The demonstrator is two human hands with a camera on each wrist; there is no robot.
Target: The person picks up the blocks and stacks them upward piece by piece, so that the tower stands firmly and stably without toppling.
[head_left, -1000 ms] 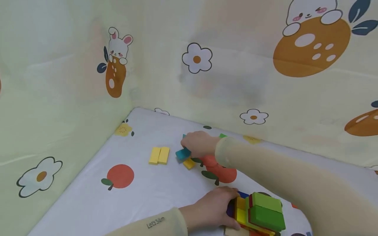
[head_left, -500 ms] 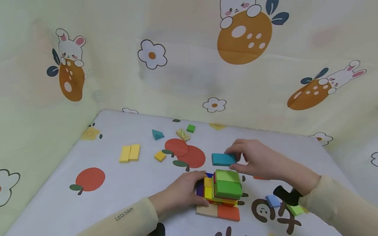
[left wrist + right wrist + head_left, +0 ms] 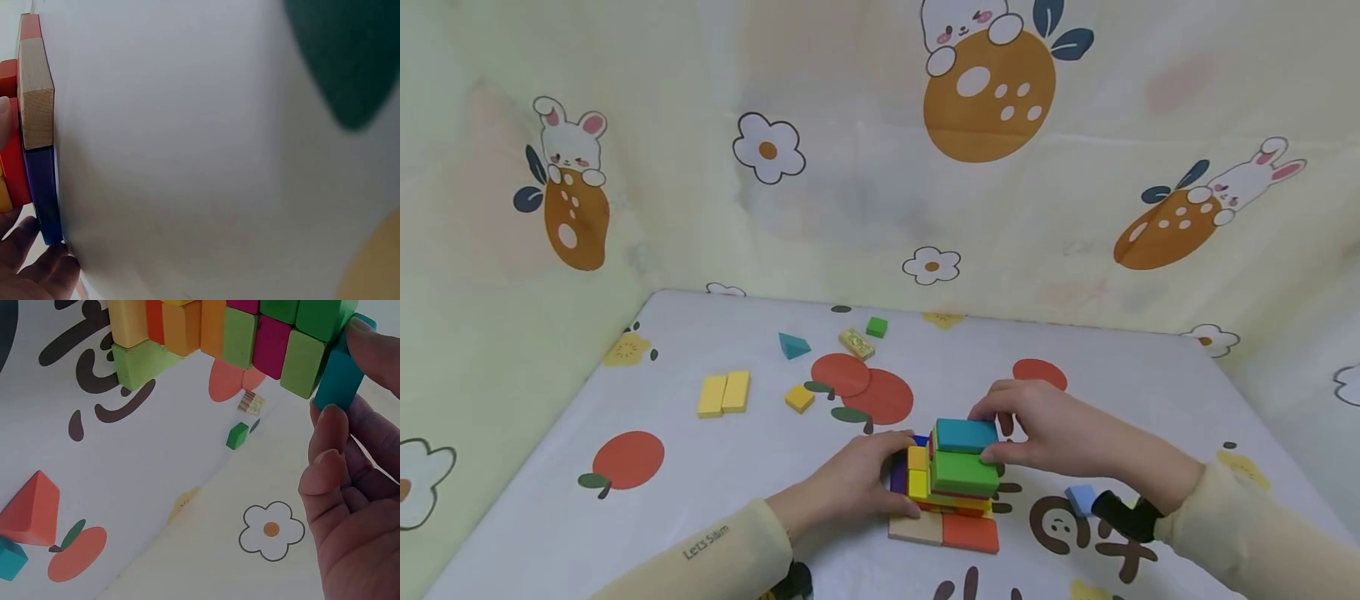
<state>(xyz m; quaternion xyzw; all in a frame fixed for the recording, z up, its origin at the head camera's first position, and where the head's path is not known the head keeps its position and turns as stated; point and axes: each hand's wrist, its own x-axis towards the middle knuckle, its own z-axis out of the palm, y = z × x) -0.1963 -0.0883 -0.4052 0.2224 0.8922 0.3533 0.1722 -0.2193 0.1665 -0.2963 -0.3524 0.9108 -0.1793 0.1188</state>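
Observation:
My right hand (image 3: 1052, 425) pinches a flat teal block (image 3: 966, 435) between thumb and fingers. The teal block lies level at the top rear of a stack of coloured wooden blocks, right behind a green block (image 3: 964, 472). In the right wrist view, its teal side (image 3: 340, 381) lies against the stack's light green end. My left hand (image 3: 853, 479) grips the stack's left side, beside small yellow blocks (image 3: 917, 471). Its fingers reach the purple-blue base block (image 3: 42, 187) in the left wrist view. Beige (image 3: 916, 527) and orange-red (image 3: 970, 533) blocks form the stack's front bottom.
Left of the stack lie two yellow blocks (image 3: 724, 395) and a small yellow block (image 3: 800, 398). Further back are a teal prism (image 3: 793, 345), a patterned block (image 3: 856, 342) and a green cube (image 3: 876, 327). A light blue block (image 3: 1081, 500) lies near the right wrist.
My right hand has brought the teal block from the far left of the table, round to the right, then down onto the stack's top. The left hand has stayed at the stack.

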